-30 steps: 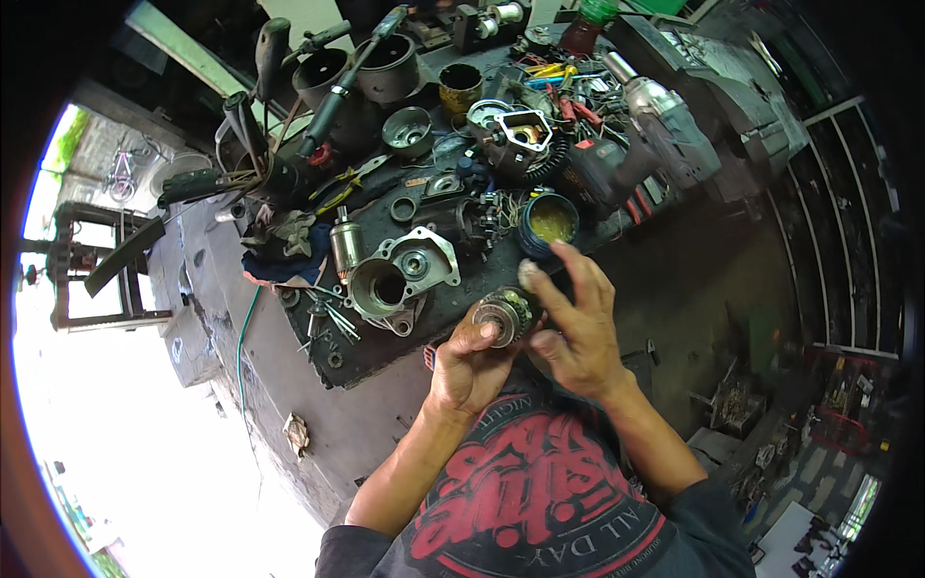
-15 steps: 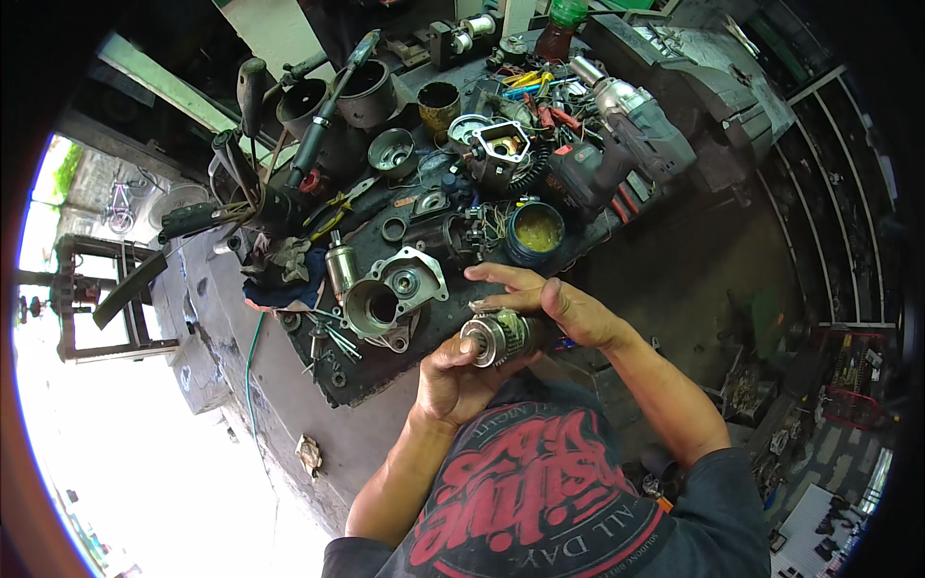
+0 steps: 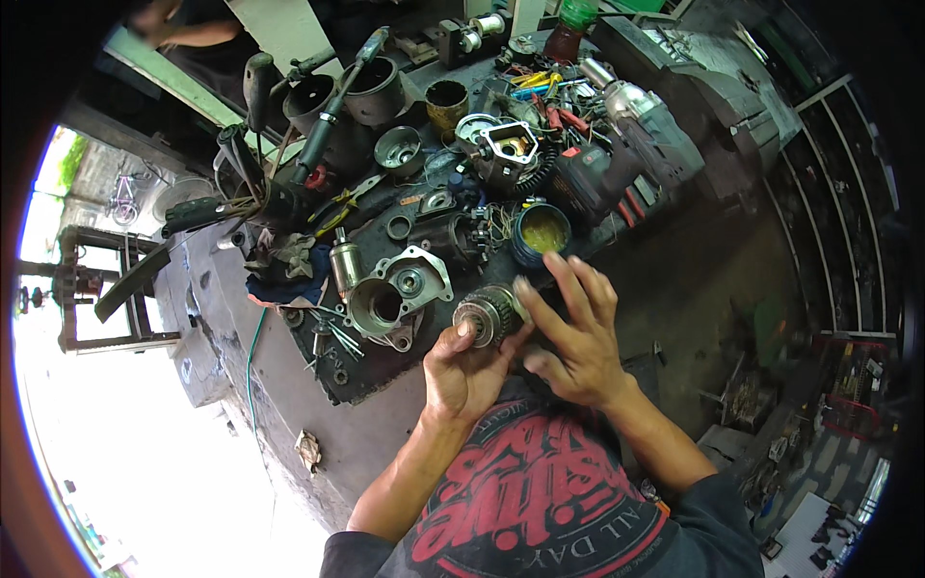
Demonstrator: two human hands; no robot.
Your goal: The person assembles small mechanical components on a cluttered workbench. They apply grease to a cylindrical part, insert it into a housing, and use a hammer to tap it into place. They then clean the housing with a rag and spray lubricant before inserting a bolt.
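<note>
My left hand (image 3: 455,383) is wrapped round a toothed metal gear (image 3: 492,312), its thumb on the ring at the near end. Beside it, my right hand (image 3: 588,352) is open with the fingers spread. One fingertip reaches the far side of the gear; whether it touches is hard to tell. Just beyond the right fingers stands a blue tub (image 3: 527,254) of yellowish grease (image 3: 542,231). Left of the gear, a cast metal housing (image 3: 432,266) with a round opening lies on the bench, next to a silver cylindrical part (image 3: 344,264).
Bolts (image 3: 343,337) lie at the bench's near left edge. Farther back are metal cups (image 3: 398,151), a cordless impact wrench (image 3: 636,120) and a large vise (image 3: 718,120). A long-handled tool (image 3: 328,120) leans at the left. Another person's arm (image 3: 198,36) shows at upper left.
My right hand has turned, its fingers now spread and pointing up toward the grease tub. The gear has shifted slightly left in my left hand. Another person's arm has appeared at upper left.
</note>
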